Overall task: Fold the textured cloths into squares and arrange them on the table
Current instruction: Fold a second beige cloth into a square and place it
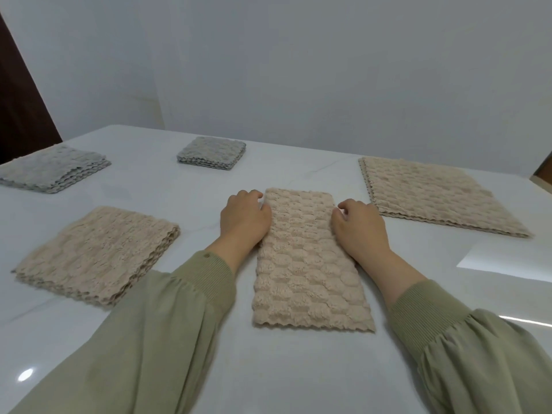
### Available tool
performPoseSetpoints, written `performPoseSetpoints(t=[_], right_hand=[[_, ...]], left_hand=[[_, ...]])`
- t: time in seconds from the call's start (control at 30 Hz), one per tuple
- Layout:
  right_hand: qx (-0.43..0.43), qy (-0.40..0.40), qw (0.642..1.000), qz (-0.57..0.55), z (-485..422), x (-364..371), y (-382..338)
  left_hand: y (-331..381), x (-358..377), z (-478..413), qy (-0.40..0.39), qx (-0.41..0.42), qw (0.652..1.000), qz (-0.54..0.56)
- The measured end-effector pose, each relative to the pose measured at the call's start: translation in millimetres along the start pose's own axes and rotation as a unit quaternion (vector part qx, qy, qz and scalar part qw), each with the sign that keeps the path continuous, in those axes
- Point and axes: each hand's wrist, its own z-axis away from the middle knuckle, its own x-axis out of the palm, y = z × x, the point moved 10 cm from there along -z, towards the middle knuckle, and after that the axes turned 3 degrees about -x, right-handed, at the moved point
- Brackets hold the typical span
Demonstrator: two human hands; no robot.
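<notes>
A beige textured cloth (307, 264) lies in front of me on the white table (268, 369), folded into a long strip that runs away from me. My left hand (243, 218) rests at the strip's far left edge, fingers curled at the fabric. My right hand (357, 225) sits at the far right edge, fingertips curled at the cloth's side. Whether either hand pinches the fabric is hidden. A stack of beige folded squares (98, 255) lies to the left. A pile of larger unfolded beige cloths (436, 195) lies at the right.
Two stacks of grey cloths sit at the back: a wide one (53, 170) far left and a small folded square stack (212, 153) in the middle. A pale wall stands behind the table. A dark door is at the far left.
</notes>
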Motion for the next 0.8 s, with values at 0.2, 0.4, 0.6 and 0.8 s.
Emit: performPoseSetpoints(t=[0.2,0.4,0.6,0.8], right_hand=[[0.007,0.009,1.0,0.007,-33.3,11.7,4.2],[0.008,-0.009,1.0,0.028,-57.6,23.0,7.5],[-0.007,-0.044,0.995,0.094,-66.8,29.5,5.7],[-0.016,-0.063,0.993,0.101,-66.5,31.7,1.8]], left_hand=[[-1.3,5.5,-31.2,0.022,-0.021,0.999,-0.042],[-2.3,14.2,-53.8,0.013,-0.029,0.998,-0.061],[-2.8,16.3,-62.6,-0.011,-0.033,0.997,-0.064],[-2.8,18.6,-64.3,-0.029,-0.029,0.997,-0.059]])
